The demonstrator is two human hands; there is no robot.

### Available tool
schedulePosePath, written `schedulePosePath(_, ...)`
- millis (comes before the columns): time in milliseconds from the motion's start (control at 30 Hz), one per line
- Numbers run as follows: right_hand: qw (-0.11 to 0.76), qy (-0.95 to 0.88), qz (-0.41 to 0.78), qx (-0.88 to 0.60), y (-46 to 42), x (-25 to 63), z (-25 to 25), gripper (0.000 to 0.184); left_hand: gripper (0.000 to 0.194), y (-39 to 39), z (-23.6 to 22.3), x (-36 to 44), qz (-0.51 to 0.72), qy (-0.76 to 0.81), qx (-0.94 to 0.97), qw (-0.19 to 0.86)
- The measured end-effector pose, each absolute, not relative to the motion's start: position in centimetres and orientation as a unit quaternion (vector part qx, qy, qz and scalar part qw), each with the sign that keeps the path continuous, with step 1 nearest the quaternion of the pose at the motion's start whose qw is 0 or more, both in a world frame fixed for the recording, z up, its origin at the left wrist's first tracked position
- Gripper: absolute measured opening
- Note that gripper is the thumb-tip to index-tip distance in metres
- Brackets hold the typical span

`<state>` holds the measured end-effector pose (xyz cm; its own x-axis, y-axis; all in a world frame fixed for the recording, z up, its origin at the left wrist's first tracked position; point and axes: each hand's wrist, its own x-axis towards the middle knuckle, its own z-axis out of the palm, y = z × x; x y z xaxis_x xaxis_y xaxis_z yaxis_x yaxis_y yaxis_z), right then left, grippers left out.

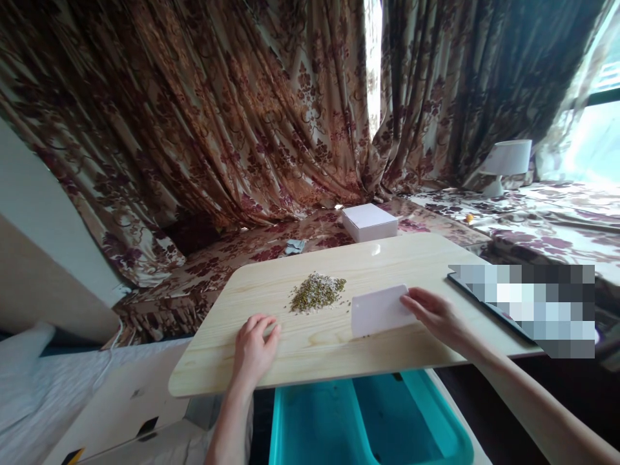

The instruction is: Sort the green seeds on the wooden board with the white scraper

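A small heap of green beans mixed with white grains (317, 292) sits near the middle of a pale wooden tabletop (223, 361). My right hand (433, 313) pinches the right edge of a thin white rectangular card (380, 311). The card stands tilted with its lower edge at the tabletop, just right of the heap, and a few loose beans lie close to that edge. Left of the heap and nearer to me, my left hand (256, 345) rests on the tabletop, fingers loosely bent and thumb apart, with nothing visible in it.
Below the table's front edge is a turquoise bin with two compartments (356, 420). A dark flat device (489, 307), partly pixelated, lies at the table's right. Behind stand a white box (369, 223) and a grey cloth (294, 247); a white lamp (507, 161) is far right.
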<state>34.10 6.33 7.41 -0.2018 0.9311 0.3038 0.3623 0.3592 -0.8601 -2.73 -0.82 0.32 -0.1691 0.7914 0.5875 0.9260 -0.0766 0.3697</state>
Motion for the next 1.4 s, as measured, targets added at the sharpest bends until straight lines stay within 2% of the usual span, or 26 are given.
schedulePosePath(133,0.429,-0.702,0.331,-0.462,5.3,34.3,7.8,0.050,0.026,-0.8,0.3,-2.8,-0.361,-0.670,-0.643,0.087)
schedulePosePath(400,0.392,-0.716,0.333,-0.471,4.2,36.7,7.2,0.045,0.023,-0.8,0.2,-2.8,-0.362,-0.673,-0.638,0.096)
schedulePosePath(567,0.459,-0.668,0.310,-0.497,4.8,36.5,7.7,0.045,0.023,-0.8,0.2,-2.8,-0.359,-0.674,-0.637,0.102)
schedulePosePath(700,0.490,-0.656,0.277,-0.503,6.2,35.1,7.3,0.034,0.023,-0.8,0.2,-2.8,-0.359,-0.674,-0.637,0.104)
schedulePosePath(867,0.488,-0.651,0.260,-0.521,7.5,33.5,6.3,0.020,0.023,-0.8,0.2,-2.8,-0.360,-0.674,-0.637,0.102)
schedulePosePath(1133,0.457,-0.676,0.253,-0.519,8.7,32.9,5.6,0.019,0.024,-0.9,0.4,-2.7,-0.358,-0.675,-0.638,0.098)
schedulePosePath(1400,0.463,-0.666,0.200,-0.549,9.4,34.2,5.8,0.018,0.024,-0.9,0.3,-2.6,-0.361,-0.676,-0.636,0.095)
